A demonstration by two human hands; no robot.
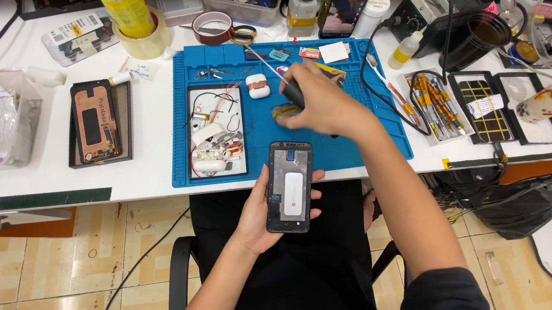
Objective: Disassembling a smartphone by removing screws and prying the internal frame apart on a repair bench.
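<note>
White workbench (150,165), blue repair mat (368,149): opened phone being worked on.
Left hand (261,216) gripped the phone (289,187) off the bench's near edge; right hand (323,103) clasped a black-handled tool (288,87) mid-mat, seemingly picking something up, needing steady aim.

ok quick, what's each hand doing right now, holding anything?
Left hand: closed around an opened phone, held above the lap.
Right hand: closed on a black-handled tool, over the blue mat.

Two opened phones (289,187) (95,124), three tape rolls (212,27) (142,41) (243,35) and one blue mat (369,139) are counted.
</note>
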